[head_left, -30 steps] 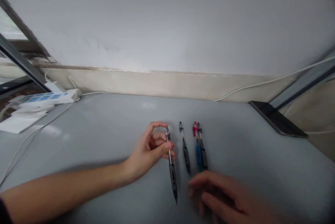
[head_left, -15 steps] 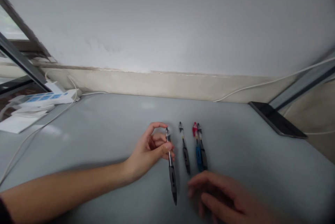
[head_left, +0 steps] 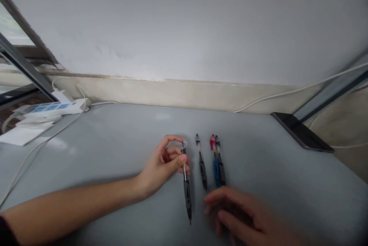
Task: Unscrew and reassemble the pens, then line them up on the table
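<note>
My left hand [head_left: 163,163] is closed around a clear-barrelled click pen [head_left: 188,196] with a dark grip, its tip pointing toward me. The index finger rests on the button end while the thumb and other fingers hold the barrel. To the right of it, a similar dark-gripped pen [head_left: 202,171] lies on the table. Farther right, a pen with a blue grip and red clip [head_left: 216,169] lies side by side with another dark-gripped pen [head_left: 222,173]. My right hand [head_left: 244,215], slightly blurred, hovers below these pens, fingers curved and apart, holding nothing visible.
The grey table [head_left: 123,135] meets a wall at the back. On the left are a white power strip [head_left: 54,109] and a white cable [head_left: 43,142]. A black phone-like slab [head_left: 301,133] lies at the right edge near a metal bar. Another cable [head_left: 276,94] runs along the wall.
The held pen's fine point now sticks out at its lower end, under the index finger's press on the button. Both hands stay nearly in place; the whole view shifts slightly.
</note>
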A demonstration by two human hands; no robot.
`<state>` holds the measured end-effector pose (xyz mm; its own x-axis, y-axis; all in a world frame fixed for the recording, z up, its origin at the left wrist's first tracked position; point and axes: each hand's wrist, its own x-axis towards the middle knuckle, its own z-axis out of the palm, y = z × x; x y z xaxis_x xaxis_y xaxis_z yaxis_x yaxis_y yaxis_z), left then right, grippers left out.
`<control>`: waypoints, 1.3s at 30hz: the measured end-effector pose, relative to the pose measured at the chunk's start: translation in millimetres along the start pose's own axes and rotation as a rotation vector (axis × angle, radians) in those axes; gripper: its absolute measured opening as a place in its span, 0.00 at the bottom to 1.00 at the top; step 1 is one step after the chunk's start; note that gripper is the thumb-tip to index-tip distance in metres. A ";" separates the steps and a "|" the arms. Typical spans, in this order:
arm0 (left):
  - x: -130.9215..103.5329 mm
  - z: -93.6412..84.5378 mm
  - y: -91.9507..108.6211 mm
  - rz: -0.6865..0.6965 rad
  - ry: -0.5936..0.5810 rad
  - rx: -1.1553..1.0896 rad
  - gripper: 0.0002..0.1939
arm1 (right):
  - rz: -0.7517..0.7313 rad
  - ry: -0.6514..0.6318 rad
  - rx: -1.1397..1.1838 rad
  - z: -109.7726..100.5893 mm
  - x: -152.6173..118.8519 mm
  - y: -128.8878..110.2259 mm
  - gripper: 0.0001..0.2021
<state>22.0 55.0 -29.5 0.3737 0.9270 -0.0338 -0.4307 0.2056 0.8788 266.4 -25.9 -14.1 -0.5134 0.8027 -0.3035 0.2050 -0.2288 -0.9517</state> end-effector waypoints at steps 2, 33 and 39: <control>0.5 0.0 -0.3 -0.004 0.013 0.009 0.24 | -0.062 0.013 0.021 1.1 3.1 4.5 0.10; 12.1 12.9 20.5 -0.085 -0.025 0.565 0.19 | -0.693 0.261 -1.059 -19.6 5.5 -22.2 0.16; -31.0 18.6 19.5 -0.042 -0.143 0.686 0.15 | -0.727 0.267 -1.328 -15.6 14.1 -7.0 0.18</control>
<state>17.3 24.4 -2.4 0.5037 0.8623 -0.0523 0.1840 -0.0479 0.9818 270.8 -4.3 -11.0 -0.6982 0.6255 0.3483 0.6304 0.7677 -0.1149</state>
